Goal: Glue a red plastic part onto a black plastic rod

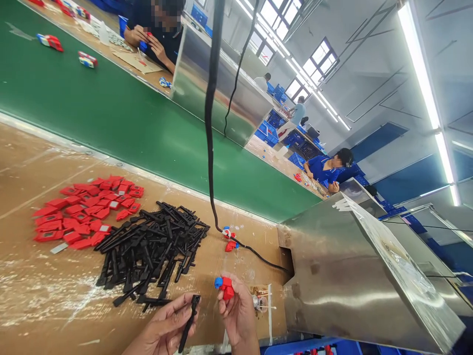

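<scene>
Brown bench [37, 301] beside green conveyor [111, 113]: my left hand [166, 329] pinches a black strip [189, 318]; my right hand [239, 315] grips a red-and-blue piece [224, 287]. I judge that squaring tip to piece matters most.

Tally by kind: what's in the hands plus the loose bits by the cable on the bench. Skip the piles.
Black strip, in left hand: 1
Red-and-blue piece, in right hand: 1
Loose red-and-blue pieces by the cable: 2
Total: 4
</scene>
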Tool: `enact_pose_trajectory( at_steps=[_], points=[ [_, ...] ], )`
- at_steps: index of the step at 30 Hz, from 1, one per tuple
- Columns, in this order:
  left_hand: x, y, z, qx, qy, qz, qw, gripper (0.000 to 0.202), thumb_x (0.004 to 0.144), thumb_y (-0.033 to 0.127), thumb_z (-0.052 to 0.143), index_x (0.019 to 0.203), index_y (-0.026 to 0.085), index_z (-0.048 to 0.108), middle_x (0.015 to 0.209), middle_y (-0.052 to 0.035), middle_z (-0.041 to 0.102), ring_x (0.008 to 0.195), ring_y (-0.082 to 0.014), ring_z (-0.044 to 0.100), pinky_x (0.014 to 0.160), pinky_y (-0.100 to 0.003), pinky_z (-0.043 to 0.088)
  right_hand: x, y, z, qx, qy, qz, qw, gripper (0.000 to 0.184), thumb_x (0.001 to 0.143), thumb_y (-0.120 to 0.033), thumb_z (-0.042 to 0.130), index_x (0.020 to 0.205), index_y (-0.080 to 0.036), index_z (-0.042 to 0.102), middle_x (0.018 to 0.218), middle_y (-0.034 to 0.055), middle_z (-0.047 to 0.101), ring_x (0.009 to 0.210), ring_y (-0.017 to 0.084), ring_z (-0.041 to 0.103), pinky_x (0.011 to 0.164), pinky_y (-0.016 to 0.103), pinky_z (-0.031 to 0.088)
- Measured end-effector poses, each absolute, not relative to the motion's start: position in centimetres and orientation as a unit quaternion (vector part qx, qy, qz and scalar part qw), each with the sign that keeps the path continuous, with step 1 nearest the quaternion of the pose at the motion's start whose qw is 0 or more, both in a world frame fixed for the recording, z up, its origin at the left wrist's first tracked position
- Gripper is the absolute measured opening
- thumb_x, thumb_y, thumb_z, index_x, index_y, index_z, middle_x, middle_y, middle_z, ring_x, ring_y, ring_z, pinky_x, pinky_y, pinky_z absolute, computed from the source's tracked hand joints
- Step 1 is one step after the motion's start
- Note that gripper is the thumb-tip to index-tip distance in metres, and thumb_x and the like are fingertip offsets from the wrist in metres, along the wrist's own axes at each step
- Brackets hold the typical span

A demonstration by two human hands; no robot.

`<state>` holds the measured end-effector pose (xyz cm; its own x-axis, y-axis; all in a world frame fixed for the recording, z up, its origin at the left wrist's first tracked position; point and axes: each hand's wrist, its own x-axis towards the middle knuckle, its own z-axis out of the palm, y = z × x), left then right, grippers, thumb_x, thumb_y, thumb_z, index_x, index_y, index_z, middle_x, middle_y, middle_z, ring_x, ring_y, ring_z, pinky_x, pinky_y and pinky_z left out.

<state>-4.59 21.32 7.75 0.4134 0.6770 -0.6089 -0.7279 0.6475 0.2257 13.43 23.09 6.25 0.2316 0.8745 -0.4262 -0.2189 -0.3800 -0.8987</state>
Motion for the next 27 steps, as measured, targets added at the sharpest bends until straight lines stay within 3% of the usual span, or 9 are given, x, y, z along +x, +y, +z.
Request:
enact_pose_trajectory(
  at_steps=[3, 8, 13, 16, 19, 23, 25, 27],
  points=[
    [-3.9, 21.0, 7.8, -0.021, 0.356, 0.415, 0.837, 0.053, 0.037, 0.036, 0.110, 0.081, 0.020, 0.086, 0.072, -0.0026, 0.076, 0.065, -0.0128, 0.064, 0.059, -0.015, 0.056, 13.2, 21.7, 7.0, -0.531, -0.143, 0.627, 0.552, 0.039, 0.066, -0.049, 0.087, 0.085, -0.017, 0.078, 0.065, 0.0054, 0.073, 0.040, 0.006, 0.049, 0.037, 0.013, 0.031],
    [-2.3, 20.4, 7.8, -0.002, 0.357, 0.416, 0.836, 0.057, 0.030, 0.043, 0.110, 0.076, 0.021, 0.086, 0.062, -0.0020, 0.072, 0.053, -0.0082, 0.059, 0.043, -0.009, 0.042, 13.1, 20.0, 7.3, -0.469, -0.077, 0.691, 0.544, 0.047, 0.057, -0.041, 0.098, 0.091, -0.013, 0.082, 0.069, 0.0098, 0.079, 0.035, 0.002, 0.045, 0.035, 0.011, 0.029],
    [-1.8, 19.6, 7.4, -0.028, 0.418, 0.414, 0.808, 0.064, 0.019, 0.035, 0.110, 0.076, 0.022, 0.085, 0.072, -0.0017, 0.074, 0.061, -0.0131, 0.062, 0.055, -0.017, 0.057, 13.4, 18.9, 7.2, -0.433, -0.073, 0.701, 0.562, 0.050, 0.056, -0.037, 0.101, 0.097, -0.015, 0.081, 0.071, 0.0100, 0.080, 0.040, 0.005, 0.053, 0.037, 0.010, 0.034],
    [-1.7, 19.4, 6.9, -0.004, 0.418, 0.393, 0.819, 0.061, 0.021, 0.034, 0.111, 0.075, 0.021, 0.084, 0.072, -0.0006, 0.073, 0.059, -0.0131, 0.060, 0.048, -0.017, 0.052, 13.7, 18.3, 7.2, -0.415, -0.081, 0.701, 0.574, 0.044, 0.058, -0.035, 0.100, 0.093, -0.018, 0.081, 0.073, 0.0083, 0.080, 0.043, 0.006, 0.057, 0.039, 0.010, 0.035],
    [-1.3, 19.4, 7.3, 0.035, 0.399, 0.394, 0.827, 0.055, 0.033, 0.038, 0.110, 0.079, 0.022, 0.083, 0.073, -0.0002, 0.072, 0.060, -0.0125, 0.058, 0.044, -0.016, 0.045, 14.0, 17.3, 6.7, -0.400, -0.101, 0.691, 0.593, 0.034, 0.065, -0.037, 0.096, 0.086, -0.016, 0.079, 0.068, 0.0071, 0.078, 0.043, 0.007, 0.058, 0.040, 0.011, 0.037],
    [-0.8, 19.5, 8.7, 0.015, 0.429, 0.394, 0.813, 0.063, 0.019, 0.022, 0.108, 0.076, 0.023, 0.080, 0.073, 0.0026, 0.070, 0.061, -0.0131, 0.056, 0.045, -0.017, 0.043, 14.2, 15.8, 5.0, -0.384, -0.125, 0.674, 0.618, 0.029, 0.075, -0.040, 0.088, 0.087, -0.016, 0.078, 0.065, 0.0066, 0.076, 0.039, 0.007, 0.056, 0.038, 0.012, 0.035],
    [-0.9, 19.4, 9.0, 0.008, 0.439, 0.387, 0.811, 0.069, 0.013, 0.015, 0.105, 0.076, 0.024, 0.079, 0.074, 0.0030, 0.071, 0.062, -0.0141, 0.057, 0.045, -0.018, 0.042, 14.3, 15.4, 4.3, -0.371, -0.146, 0.674, 0.622, 0.035, 0.071, -0.044, 0.089, 0.091, -0.017, 0.078, 0.067, 0.0071, 0.077, 0.041, 0.010, 0.060, 0.037, 0.013, 0.033],
    [-1.1, 19.2, 8.7, 0.015, 0.434, 0.376, 0.818, 0.070, 0.011, 0.019, 0.106, 0.076, 0.025, 0.079, 0.074, 0.0023, 0.071, 0.066, -0.0166, 0.061, 0.048, -0.020, 0.045, 14.6, 15.2, 4.3, -0.362, -0.187, 0.680, 0.609, 0.047, 0.063, -0.050, 0.093, 0.095, -0.019, 0.077, 0.073, 0.0080, 0.079, 0.050, 0.016, 0.069, 0.039, 0.015, 0.037]
  ],
)
